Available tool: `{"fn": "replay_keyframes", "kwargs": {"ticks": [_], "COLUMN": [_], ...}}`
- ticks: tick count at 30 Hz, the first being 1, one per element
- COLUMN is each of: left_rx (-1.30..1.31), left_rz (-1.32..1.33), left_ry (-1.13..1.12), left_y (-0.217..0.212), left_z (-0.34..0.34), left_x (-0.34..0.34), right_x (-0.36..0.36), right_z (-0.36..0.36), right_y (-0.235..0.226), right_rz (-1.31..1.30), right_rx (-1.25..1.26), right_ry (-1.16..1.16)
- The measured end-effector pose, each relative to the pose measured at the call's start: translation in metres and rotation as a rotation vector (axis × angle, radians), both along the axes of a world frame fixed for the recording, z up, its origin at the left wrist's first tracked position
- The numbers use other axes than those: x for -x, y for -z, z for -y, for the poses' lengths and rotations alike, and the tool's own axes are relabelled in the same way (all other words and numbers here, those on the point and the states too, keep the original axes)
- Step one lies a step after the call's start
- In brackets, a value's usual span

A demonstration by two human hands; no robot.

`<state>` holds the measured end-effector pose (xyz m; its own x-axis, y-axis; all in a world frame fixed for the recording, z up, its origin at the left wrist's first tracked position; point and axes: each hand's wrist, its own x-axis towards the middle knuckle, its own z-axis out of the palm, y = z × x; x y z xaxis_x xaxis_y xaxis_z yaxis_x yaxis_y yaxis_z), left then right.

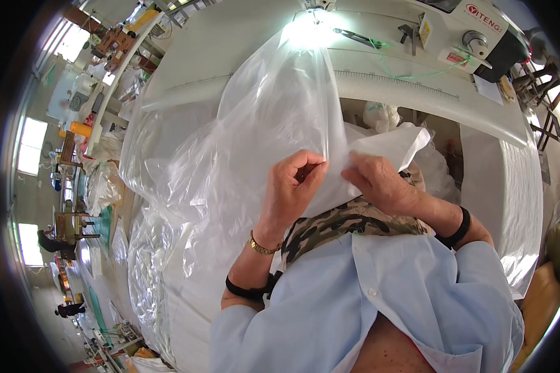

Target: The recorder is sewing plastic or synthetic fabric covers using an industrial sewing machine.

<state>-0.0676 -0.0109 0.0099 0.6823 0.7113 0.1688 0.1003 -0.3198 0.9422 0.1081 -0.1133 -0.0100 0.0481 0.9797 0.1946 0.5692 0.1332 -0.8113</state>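
Observation:
A large sheet of clear plastic film [274, 105] runs down from the bright lamp at the sewing machine's needle area to my lap. My left hand [295, 186] is closed, pinching a folded edge of this film between thumb and forefinger. Just to its right, my right hand [382, 183] has curled fingers closed at the film; its fingertips are slightly blurred. A narrow gap separates the two hands. Beyond the right hand, a whitish flap of sheet [395, 144] sticks up. Glare hides where the film meets the needle.
The white sewing machine [479, 37] stands at the far right, with green thread [417, 76] trailing from it. Black-handled thread snips [358, 38] lie near the lamp. A ruler scale [398, 86] crosses the table's near edge. More crumpled film [158, 273] hangs at the left.

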Motion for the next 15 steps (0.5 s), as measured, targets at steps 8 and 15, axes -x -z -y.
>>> {"fn": "replay_keyframes", "kwargs": {"ticks": [8,15], "left_rx": [-0.015,0.042], "left_rz": [-0.015,-0.026], "left_ry": [-0.004,0.021], "left_y": [0.003,0.002], "left_z": [0.009,0.011], "left_x": [0.001,0.009], "right_x": [0.011,0.030], "right_z": [0.009,0.012], "right_y": [-0.018,-0.028], "right_rz": [0.087,0.248], "right_rx": [-0.082,-0.058], "right_ry": [-0.326,-0.475]}}
